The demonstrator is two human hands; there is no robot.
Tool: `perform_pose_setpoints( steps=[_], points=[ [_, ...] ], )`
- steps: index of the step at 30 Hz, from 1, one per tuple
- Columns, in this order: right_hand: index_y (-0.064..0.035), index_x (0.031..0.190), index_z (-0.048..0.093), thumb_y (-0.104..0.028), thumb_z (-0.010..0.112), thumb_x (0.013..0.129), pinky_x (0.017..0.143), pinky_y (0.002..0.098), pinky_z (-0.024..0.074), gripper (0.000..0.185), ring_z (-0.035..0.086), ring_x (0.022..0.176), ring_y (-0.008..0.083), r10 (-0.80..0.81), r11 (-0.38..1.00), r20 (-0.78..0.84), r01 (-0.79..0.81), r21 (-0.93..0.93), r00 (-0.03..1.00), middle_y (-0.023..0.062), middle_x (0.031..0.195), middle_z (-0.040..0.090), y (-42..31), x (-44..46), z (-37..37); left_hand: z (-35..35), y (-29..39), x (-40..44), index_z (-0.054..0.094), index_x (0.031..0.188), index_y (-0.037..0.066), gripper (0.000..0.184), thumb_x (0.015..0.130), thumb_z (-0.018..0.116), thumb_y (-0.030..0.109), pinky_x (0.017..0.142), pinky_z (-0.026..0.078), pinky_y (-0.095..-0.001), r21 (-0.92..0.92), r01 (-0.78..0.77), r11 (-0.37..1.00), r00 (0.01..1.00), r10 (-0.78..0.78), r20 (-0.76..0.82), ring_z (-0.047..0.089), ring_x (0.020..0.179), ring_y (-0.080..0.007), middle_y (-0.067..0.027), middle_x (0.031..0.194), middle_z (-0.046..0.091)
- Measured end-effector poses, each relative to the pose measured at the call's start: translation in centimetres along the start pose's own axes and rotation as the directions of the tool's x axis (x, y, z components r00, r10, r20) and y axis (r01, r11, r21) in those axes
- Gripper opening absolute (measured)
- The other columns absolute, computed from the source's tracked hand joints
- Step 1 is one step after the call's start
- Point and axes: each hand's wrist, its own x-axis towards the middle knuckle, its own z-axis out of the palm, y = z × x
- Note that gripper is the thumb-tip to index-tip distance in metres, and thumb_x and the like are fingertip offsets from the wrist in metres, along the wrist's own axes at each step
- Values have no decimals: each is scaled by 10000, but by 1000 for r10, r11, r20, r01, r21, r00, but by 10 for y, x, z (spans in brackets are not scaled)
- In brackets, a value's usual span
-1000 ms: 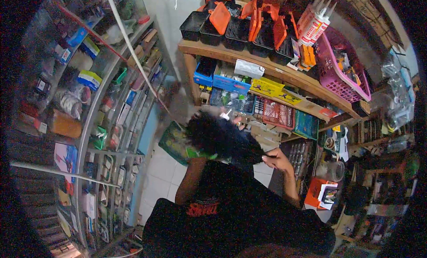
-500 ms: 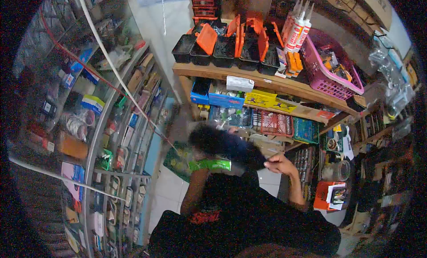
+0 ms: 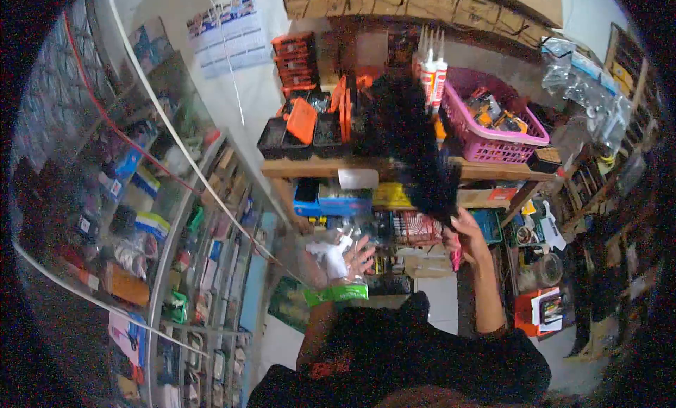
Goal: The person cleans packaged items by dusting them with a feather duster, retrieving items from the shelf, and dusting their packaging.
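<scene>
I find right hand (image 3: 470,239) clenched on duster (image 3: 415,144), left hand (image 3: 361,259) against packet (image 3: 338,293), grip unclear; overswinging could topple far tubes (image 3: 434,83).

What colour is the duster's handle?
The handle shows pink below the right hand, best in the head view.

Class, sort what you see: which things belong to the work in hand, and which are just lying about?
In hand:
- duster, gripped by the right hand
- packet, at the left hand; its part in the work is unclear

Lying about:
- pink basket
- white tubes
- black bins
</scene>
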Motion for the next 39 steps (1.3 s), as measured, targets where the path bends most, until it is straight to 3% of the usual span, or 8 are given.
perform_pose_setpoints(
  steps=[5, 9, 15, 23, 26, 28, 31, 39],
  points=[
    [-142, 1222, 377, -158, 576, 881, 416, 222, 341, 395, 431, 504, 85, -180, 977, -156, 158, -146, 971, 23, 715, 493, -21, 66, -12, -44, -11, 0, 69, 1479, 163, 701, 936, 328, 523, 1119, 244, -455, -86, 134, 987, 990, -137, -39, 255, 1374, -266, -37, 1494, 269],
    [-141, 1198, 372, -192, 600, 883, 465, 240, 382, 393, 481, 591, 109, -218, 969, -13, 215, -126, 976, 42, 811, 502, -46, 104, 20, -60, -25, 6, 74, 1478, 148, 707, 937, 340, 519, 1112, 254, -432, -33, 136, 990, 989, -137, -55, 285, 1361, -254, -62, 1487, 276],
    [-127, 1242, 221, 1, 603, 838, 576, 337, 532, 571, 608, 812, 220, -245, 929, -53, 218, -300, 968, 140, 1074, 425, -23, 170, 4, -29, -39, 7, 93, 1469, 149, 697, 935, 348, 516, 1102, 262, -429, 99, 156, 983, 978, -140, -153, 296, 1350, -252, -63, 1476, 289],
    [-108, 1006, 348, 76, 589, 799, 597, 333, 559, 366, 623, 753, 194, -348, 854, -82, 280, -438, 934, 67, 928, 444, -11, 199, 0, -22, -54, 10, 118, 1458, 151, 682, 933, 360, 513, 1088, 274, -426, 172, 185, 968, 966, -147, -212, 311, 1336, -248, -65, 1461, 307],
    [-112, 973, 375, 82, 610, 761, 539, 309, 527, 372, 587, 646, 158, -744, 258, 223, 578, -774, 630, 43, 872, 444, -6, 246, -39, -21, -58, 12, 127, 1454, 152, 677, 932, 364, 512, 1083, 278, -424, 196, 209, 958, 959, -162, -233, 317, 1331, -247, -66, 1455, 313],
    [-109, 960, 410, 75, 634, 733, 500, 302, 496, 368, 560, 626, 139, -632, 435, 143, 500, -749, 762, 37, 861, 453, -13, 248, -36, -20, -62, 13, 133, 1452, 153, 674, 931, 367, 511, 1079, 281, -423, 208, 224, 952, 955, -171, -243, 321, 1327, -246, -66, 1451, 317],
    [-101, 1009, 460, 74, 636, 732, 504, 303, 508, 371, 569, 663, 152, -544, 348, 137, 371, -861, 828, 57, 931, 496, -30, 230, -14, -20, -67, 17, 143, 1448, 154, 668, 931, 371, 510, 1074, 285, -422, 227, 251, 941, 947, -191, -257, 327, 1322, -245, -67, 1446, 324],
    [-63, 1034, 561, 79, 581, 757, 643, 290, 495, 312, 572, 874, 163, -617, 161, 195, 366, -917, 762, 72, 953, 575, -24, 243, -14, -22, -81, 23, 168, 1437, 156, 654, 928, 382, 507, 1060, 296, -418, 254, 325, 911, 923, -248, -295, 342, 1307, -242, -69, 1431, 341]
  ],
)
